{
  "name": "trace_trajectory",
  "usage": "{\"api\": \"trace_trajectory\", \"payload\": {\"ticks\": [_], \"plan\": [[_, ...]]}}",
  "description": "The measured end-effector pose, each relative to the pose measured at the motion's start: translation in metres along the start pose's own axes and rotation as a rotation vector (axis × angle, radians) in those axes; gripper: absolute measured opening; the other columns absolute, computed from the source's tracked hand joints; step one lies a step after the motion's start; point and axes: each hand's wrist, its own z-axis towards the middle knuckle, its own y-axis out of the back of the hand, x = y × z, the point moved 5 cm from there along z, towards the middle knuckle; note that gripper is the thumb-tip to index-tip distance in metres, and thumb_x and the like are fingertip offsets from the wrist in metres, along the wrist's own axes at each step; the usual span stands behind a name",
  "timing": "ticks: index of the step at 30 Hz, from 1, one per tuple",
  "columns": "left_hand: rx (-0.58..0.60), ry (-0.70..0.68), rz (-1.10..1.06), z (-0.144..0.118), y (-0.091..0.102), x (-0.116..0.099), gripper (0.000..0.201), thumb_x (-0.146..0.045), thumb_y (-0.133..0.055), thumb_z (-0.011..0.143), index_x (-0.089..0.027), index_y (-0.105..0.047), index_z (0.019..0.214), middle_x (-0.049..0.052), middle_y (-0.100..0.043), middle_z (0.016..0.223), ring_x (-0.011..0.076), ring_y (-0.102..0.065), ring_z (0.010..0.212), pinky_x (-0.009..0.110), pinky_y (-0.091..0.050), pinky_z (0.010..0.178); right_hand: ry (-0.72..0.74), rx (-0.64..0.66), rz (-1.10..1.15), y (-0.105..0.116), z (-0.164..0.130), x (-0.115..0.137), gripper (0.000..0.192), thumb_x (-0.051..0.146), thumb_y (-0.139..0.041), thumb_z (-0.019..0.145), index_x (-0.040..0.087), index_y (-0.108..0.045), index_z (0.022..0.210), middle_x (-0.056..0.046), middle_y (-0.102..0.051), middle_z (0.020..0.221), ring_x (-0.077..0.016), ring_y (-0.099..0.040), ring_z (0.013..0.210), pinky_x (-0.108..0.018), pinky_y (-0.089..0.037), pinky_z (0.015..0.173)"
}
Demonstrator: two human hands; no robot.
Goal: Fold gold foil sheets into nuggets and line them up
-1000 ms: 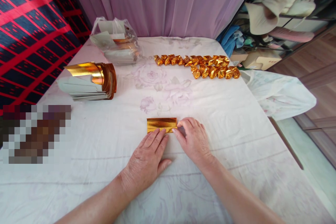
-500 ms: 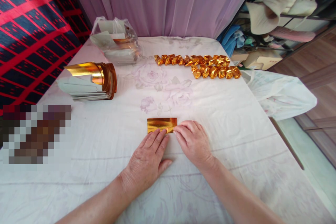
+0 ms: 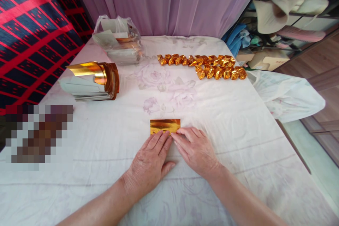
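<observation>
In plastic bag (image 3: 116, 39): paper stacks (image 3: 124, 53).

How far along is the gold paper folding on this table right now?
Done: two rows of folded gold pieces lie at the far side of the table. In hand: the left hand and right hand press the near edge of a flat gold strip. Left: a thick stack of gold sheets, plus more in a plastic bag.

foil stack (image 3: 91, 82): far left, top sheet curled
folded gold pieces (image 3: 203, 66): two rows, far side
plastic bag (image 3: 118, 39): beside curtain (image 3: 169, 1)
</observation>
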Motion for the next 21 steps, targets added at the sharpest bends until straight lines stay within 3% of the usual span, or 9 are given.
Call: {"api": "trace_trajectory", "payload": {"ticks": [11,21], "plan": [[-0.014,-0.036,0.058,-0.0013,-0.0019,-0.0024,0.064,-0.049,-0.044,0.096,-0.004,-0.044,0.141,0.018,-0.049,0.147,0.0306,-0.046,0.135,0.044,-0.036,0.111,0.008,-0.044,-0.016,0.0041,-0.0066,-0.0031,0.034,0.026,-0.050,0.096,0.026,-0.064,0.127,-0.009,-0.062,0.108,-0.0224,-0.053,0.096,-0.037,-0.040,0.080],[-0.002,-0.032,0.070,-0.0003,0.0003,-0.0011,0.062,-0.050,-0.039,0.098,-0.007,-0.043,0.143,0.016,-0.049,0.147,0.0287,-0.046,0.135,0.042,-0.036,0.111,-0.025,-0.026,-0.033,0.0009,-0.0077,-0.0044,0.033,0.027,-0.053,0.095,0.025,-0.065,0.126,-0.008,-0.060,0.100,-0.0216,-0.050,0.087,-0.035,-0.038,0.075]]}}
